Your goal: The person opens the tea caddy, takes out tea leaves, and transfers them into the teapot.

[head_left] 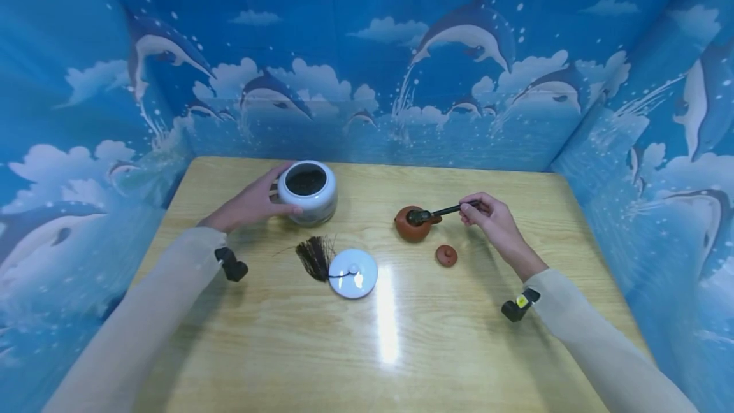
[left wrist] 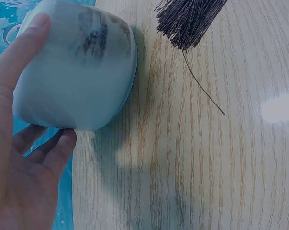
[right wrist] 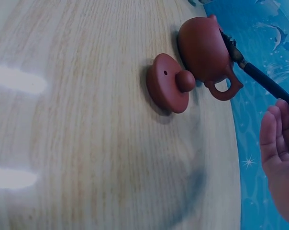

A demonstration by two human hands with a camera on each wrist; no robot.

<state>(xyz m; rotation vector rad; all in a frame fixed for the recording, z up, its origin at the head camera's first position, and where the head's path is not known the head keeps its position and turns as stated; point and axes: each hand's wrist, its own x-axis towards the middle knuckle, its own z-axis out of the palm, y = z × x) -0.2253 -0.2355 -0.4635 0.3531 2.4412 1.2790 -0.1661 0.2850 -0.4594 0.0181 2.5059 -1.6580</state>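
My left hand (head_left: 258,199) holds the side of a white ceramic jar (head_left: 309,208) with thumb and fingers spread around it. The jar stands open, with dark contents inside that look like tea leaves. At the right, my right hand (head_left: 494,218) pinches the black handle of a tea scoop (head_left: 447,210). The scoop's head carries dark leaves and lies at the mouth of a small reddish-brown clay teapot (head_left: 411,232), whose lid is off. In the right wrist view the scoop's handle (right wrist: 266,80) slants up over the teapot's handle.
The small clay teapot lid (head_left: 446,255) lies on the wooden table (head_left: 275,349) just in front of the teapot. A white round lid (head_left: 353,276) with a knob lies near the middle, its cord tied to a dark tassel (head_left: 314,257). A dolphin-print curtain (head_left: 344,37) surrounds the table.
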